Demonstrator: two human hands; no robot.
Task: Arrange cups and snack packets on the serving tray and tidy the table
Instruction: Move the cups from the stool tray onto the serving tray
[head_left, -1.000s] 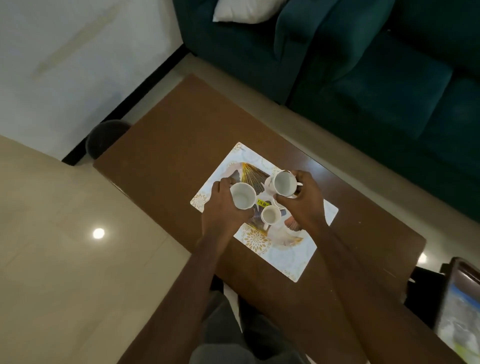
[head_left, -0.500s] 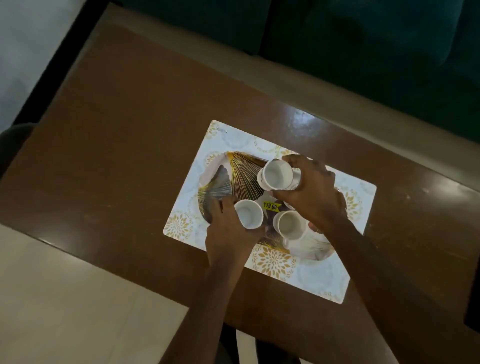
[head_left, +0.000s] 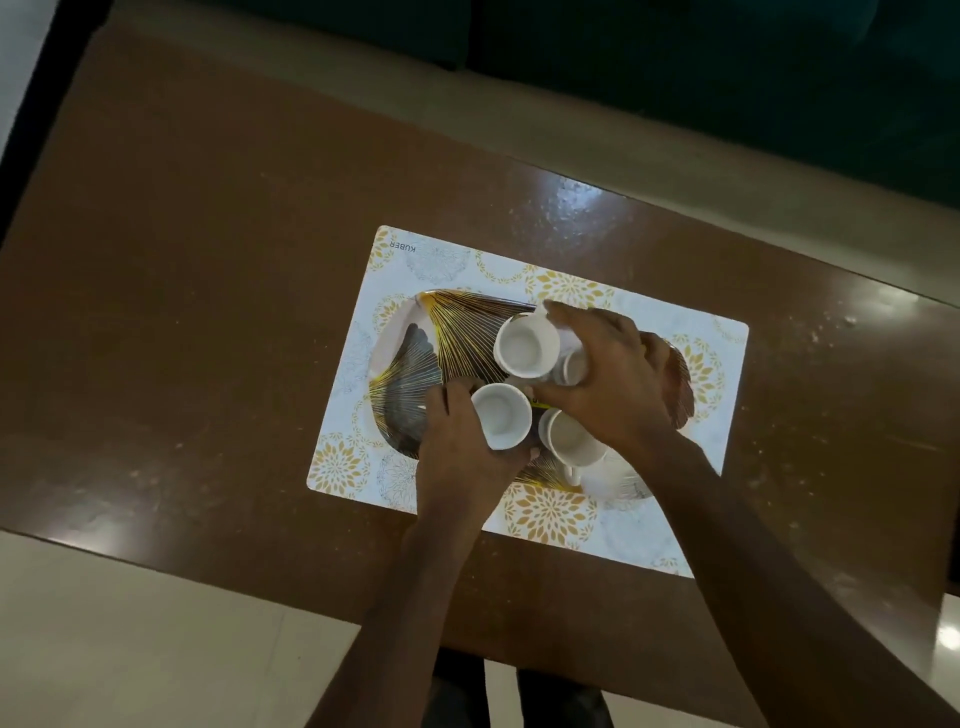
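An oval serving tray (head_left: 415, 364) with gold fan lines lies on a white placemat (head_left: 639, 530) with gold flowers. My left hand (head_left: 457, 457) grips a white cup (head_left: 501, 415) over the tray's near side. My right hand (head_left: 613, 379) holds another white cup (head_left: 525, 345) at the tray's middle, tilted toward me. A third white cup (head_left: 569, 441) stands on the tray under my right wrist. A fourth cup (head_left: 574, 366) shows partly beneath my right fingers. No snack packets can be made out; a small yellow label peeks between the cups.
The placemat lies on a brown wooden table (head_left: 182, 260). A dark green sofa (head_left: 727, 62) runs along the far side. Pale tiled floor (head_left: 130, 649) lies at the near left, beyond the table edge.
The view has closed in on the tray. My left hand and its cup came down toward the tray's near side, and my right hand shifted its cup a little toward the tray's middle.
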